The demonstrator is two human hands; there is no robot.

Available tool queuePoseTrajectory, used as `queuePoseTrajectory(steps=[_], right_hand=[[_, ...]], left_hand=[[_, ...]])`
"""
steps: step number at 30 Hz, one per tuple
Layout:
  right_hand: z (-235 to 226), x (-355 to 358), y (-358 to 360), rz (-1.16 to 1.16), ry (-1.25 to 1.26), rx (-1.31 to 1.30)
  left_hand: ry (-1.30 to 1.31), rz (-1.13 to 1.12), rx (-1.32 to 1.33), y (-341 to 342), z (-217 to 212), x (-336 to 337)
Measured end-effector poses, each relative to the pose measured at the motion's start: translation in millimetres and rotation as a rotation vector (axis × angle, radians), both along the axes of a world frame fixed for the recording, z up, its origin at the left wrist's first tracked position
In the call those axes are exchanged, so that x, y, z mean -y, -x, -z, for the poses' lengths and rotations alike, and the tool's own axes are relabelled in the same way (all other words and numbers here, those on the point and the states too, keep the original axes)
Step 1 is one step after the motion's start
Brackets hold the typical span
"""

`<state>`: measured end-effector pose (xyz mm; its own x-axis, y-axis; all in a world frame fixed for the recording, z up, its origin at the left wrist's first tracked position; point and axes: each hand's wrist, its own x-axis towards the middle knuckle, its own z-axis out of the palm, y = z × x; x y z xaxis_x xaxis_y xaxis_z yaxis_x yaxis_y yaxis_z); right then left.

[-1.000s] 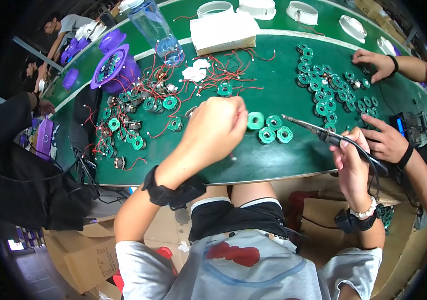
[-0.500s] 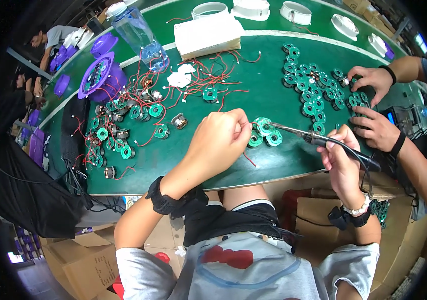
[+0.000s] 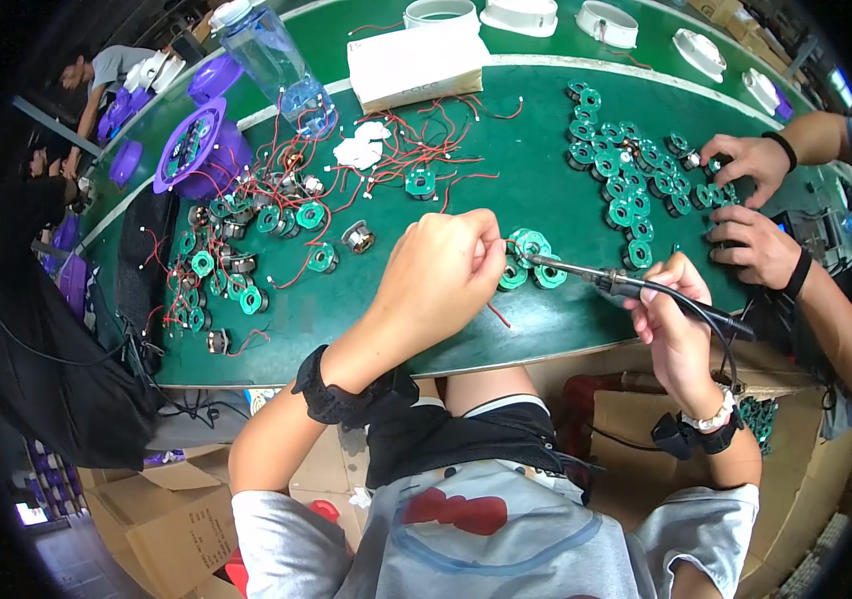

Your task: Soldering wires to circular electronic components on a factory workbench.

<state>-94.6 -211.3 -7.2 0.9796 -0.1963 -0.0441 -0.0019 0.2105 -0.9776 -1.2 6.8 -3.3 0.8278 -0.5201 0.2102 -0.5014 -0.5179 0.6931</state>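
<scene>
My left hand is closed in a pinch on a thin red wire, whose loose end trails below the fingers. Just right of those fingertips, three small motors topped with round green circuit boards sit close together on the table. My right hand grips a soldering iron like a pen, its cable running back over the wrist. The iron slants left, and its tip is at the boards beside the wire end. Whether the tip touches a solder point is too small to tell.
Wired motors crowd the table's left, near a purple housing, water bottle and white box. More board-topped motors form a cluster at right, where another person's hands work. White rings line the far belt.
The soldering iron's tip has moved slightly left and down among the boards. My left hand stays nearly still. The white rings on the far belt have shifted right; the other person's nearer hand has moved slightly.
</scene>
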Motion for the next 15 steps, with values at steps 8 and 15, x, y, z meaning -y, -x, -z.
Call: queuePoseTrajectory(steps=[8, 15], right_hand=[[0.9, -1.4, -0.6, -0.024, -0.005, 0.002], [1.6, -1.3, -2.1, -0.004, 0.002, 0.000]], left_hand=[[-0.008, -0.003, 0.013, -1.7, -0.5, -0.3], [-0.003, -0.001, 0.016, -1.5, -3.9, -0.6]])
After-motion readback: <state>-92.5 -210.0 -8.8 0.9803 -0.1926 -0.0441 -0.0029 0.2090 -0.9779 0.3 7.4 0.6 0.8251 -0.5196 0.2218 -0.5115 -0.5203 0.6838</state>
